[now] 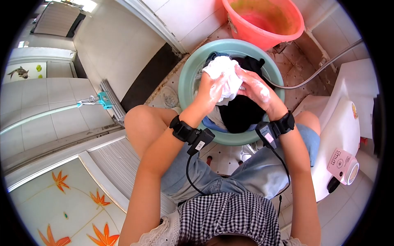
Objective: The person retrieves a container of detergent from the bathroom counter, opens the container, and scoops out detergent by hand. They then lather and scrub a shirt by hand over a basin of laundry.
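A bunched white cloth (225, 78), wet-looking, is held up over a round green basin (189, 65). My left hand (212, 91) grips its left side, fingers closed on the fabric. On the right side my right hand (255, 88) holds the same cloth, with white suds on its back. Below the hands, dark clothes (243, 112) lie heaped in the basin, with some blue and pale fabric along the near edge. What exact garment the white cloth is cannot be made out.
Behind the basin stands a large pink tub (266, 24). A metal shower hose (314, 80) runs from the right into the basin. To the right is a white ceramic fixture (334, 123) with a pink-labelled jar (342, 166) nearby. A mop (104, 100) leans at left.
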A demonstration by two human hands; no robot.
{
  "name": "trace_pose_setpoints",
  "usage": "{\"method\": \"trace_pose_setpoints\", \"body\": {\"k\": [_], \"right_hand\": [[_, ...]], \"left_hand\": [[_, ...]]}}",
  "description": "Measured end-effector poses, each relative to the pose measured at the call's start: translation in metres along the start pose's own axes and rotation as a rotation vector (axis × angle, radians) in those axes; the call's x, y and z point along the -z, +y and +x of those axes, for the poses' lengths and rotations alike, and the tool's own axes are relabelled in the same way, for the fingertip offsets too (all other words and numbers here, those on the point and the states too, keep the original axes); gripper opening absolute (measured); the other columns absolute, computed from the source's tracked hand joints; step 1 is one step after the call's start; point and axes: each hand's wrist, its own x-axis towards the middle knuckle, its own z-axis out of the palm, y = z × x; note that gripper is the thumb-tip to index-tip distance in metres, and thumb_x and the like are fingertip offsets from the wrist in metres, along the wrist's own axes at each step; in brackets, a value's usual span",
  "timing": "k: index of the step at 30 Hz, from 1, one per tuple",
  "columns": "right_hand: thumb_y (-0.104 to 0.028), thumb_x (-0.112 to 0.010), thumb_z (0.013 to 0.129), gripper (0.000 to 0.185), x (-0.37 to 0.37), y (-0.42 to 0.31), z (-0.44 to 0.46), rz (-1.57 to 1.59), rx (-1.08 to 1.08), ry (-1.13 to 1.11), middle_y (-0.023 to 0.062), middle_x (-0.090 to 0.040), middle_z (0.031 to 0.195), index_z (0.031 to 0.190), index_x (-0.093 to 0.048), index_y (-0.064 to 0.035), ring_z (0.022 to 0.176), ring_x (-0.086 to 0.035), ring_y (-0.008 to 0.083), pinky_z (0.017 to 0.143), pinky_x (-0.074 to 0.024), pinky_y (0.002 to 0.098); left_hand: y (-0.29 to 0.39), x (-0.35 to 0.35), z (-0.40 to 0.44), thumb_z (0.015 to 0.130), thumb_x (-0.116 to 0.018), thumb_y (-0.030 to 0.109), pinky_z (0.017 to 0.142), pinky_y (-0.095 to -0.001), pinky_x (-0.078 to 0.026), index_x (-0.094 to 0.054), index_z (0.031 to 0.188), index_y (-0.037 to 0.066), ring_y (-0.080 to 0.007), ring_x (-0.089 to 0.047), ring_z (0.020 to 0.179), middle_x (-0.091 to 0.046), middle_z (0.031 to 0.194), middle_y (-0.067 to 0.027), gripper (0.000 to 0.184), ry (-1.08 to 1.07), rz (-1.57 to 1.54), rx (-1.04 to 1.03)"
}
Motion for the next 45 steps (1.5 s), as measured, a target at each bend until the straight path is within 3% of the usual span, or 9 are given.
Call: {"method": "trace_pose_setpoints", "body": {"k": [11, 15, 18, 23, 26, 36, 39, 43, 45], "right_hand": [[-0.026, -0.045, 0.090, 0.031, -0.015, 0.013, 0.001, -0.283, 0.677, 0.226, -0.0039, -0.052, 0.071, 0.078, -0.056, 0.0004, 0.067, -0.044, 0.0037, 0.059, -0.0385, 0.0214], [-0.017, -0.052, 0.083, 0.026, -0.024, 0.040, 0.008, -0.975, 1.084, 0.501, 0.0153, -0.050, 0.056, 0.063, -0.055, -0.0016, 0.047, -0.046, 0.0302, 0.047, -0.0388, 0.0333], [-0.033, -0.049, 0.085, 0.040, -0.007, 0.018, 0.022, -0.932, 0.582, 0.729, 0.0157, -0.049, 0.051, 0.060, -0.057, -0.0030, 0.046, -0.049, 0.0316, 0.044, -0.0361, 0.0368], [-0.031, -0.049, 0.084, 0.038, -0.033, 0.037, 0.010, -0.975, 0.929, 0.540, 0.0146, -0.048, 0.049, 0.056, -0.056, -0.0058, 0.044, -0.050, 0.0283, 0.043, -0.0360, 0.0367], [-0.038, -0.043, 0.086, 0.047, -0.008, 0.010, 0.019, -1.068, 0.609, 0.754, 0.0148, -0.050, 0.049, 0.052, -0.051, -0.0058, 0.046, -0.050, 0.0316, 0.043, -0.0366, 0.0382], [-0.031, -0.050, 0.082, 0.032, -0.006, 0.017, 0.017, -1.273, 0.801, 0.770, 0.0113, -0.049, 0.046, 0.059, -0.061, -0.0125, 0.043, -0.052, 0.0275, 0.041, -0.0381, 0.0368], [-0.034, -0.045, 0.085, 0.041, -0.025, 0.040, 0.009, -1.286, 1.167, 0.658, 0.0116, -0.049, 0.045, 0.051, -0.053, -0.0109, 0.043, -0.052, 0.0258, 0.040, -0.0375, 0.0348], [-0.029, -0.054, 0.078, 0.031, 0.000, 0.010, 0.022, -1.367, 0.689, 0.782, 0.0091, -0.051, 0.047, 0.051, -0.054, -0.0132, 0.044, -0.053, 0.0243, 0.040, -0.0375, 0.0355], [-0.030, -0.053, 0.080, 0.034, -0.009, 0.024, 0.018, -1.322, 0.903, 0.768, 0.0109, -0.048, 0.046, 0.051, -0.054, -0.0108, 0.042, -0.050, 0.0268, 0.040, -0.0367, 0.0363]], "left_hand": [[0.006, -0.004, 0.008, 0.085, -0.051, 0.013, 0.073, -0.0262, -0.044, -0.052, 0.101, -0.003, -0.0126, -0.054, 0.084, -0.057, 0.094, -0.0057, 0.022, 0.150, 0.048, -0.026], [-0.015, -0.026, -0.001, 0.086, -0.053, 0.019, 0.060, -0.0232, -0.043, -0.055, 0.094, 0.000, -0.0071, -0.052, 0.073, -0.055, 0.082, 0.0009, 0.021, 0.326, -0.168, 0.206], [-0.043, -0.040, -0.013, 0.086, -0.053, 0.024, 0.060, -0.0250, -0.042, -0.055, 0.094, 0.002, -0.0081, -0.052, 0.073, -0.055, 0.083, -0.0002, 0.024, 0.307, -0.032, 0.124], [-0.040, -0.013, 0.013, 0.087, -0.048, 0.020, 0.053, -0.0252, -0.040, -0.044, 0.076, 0.009, -0.0105, -0.048, 0.059, -0.043, 0.065, 0.0019, 0.016, 0.289, -0.509, 0.323], [-0.027, -0.048, -0.010, 0.086, -0.043, 0.009, 0.057, -0.0228, -0.039, -0.047, 0.085, 0.004, -0.0093, -0.048, 0.067, -0.049, 0.074, -0.0005, 0.006, 0.282, -0.255, 0.138], [-0.040, -0.034, -0.008, 0.087, -0.044, 0.015, 0.062, -0.0240, -0.042, -0.044, 0.081, 0.008, -0.0093, -0.048, 0.072, -0.046, 0.075, 0.0012, 0.009, 0.285, -0.143, 0.136], [-0.025, -0.023, 0.003, 0.086, -0.043, 0.012, 0.064, -0.0247, -0.043, -0.047, 0.088, 0.006, -0.0101, -0.050, 0.074, -0.050, 0.084, -0.0003, 0.008, 0.298, -0.456, 0.227], [-0.039, -0.039, -0.015, 0.087, -0.046, 0.018, 0.060, -0.0244, -0.043, -0.046, 0.083, 0.009, -0.0093, -0.049, 0.068, -0.049, 0.077, 0.0007, 0.010, 0.251, 0.013, 0.065], [-0.037, -0.034, -0.009, 0.087, -0.046, 0.018, 0.059, -0.0243, -0.043, -0.047, 0.083, 0.009, -0.0091, -0.049, 0.066, -0.049, 0.076, 0.0009, 0.010, 0.274, -0.155, 0.162]]}}
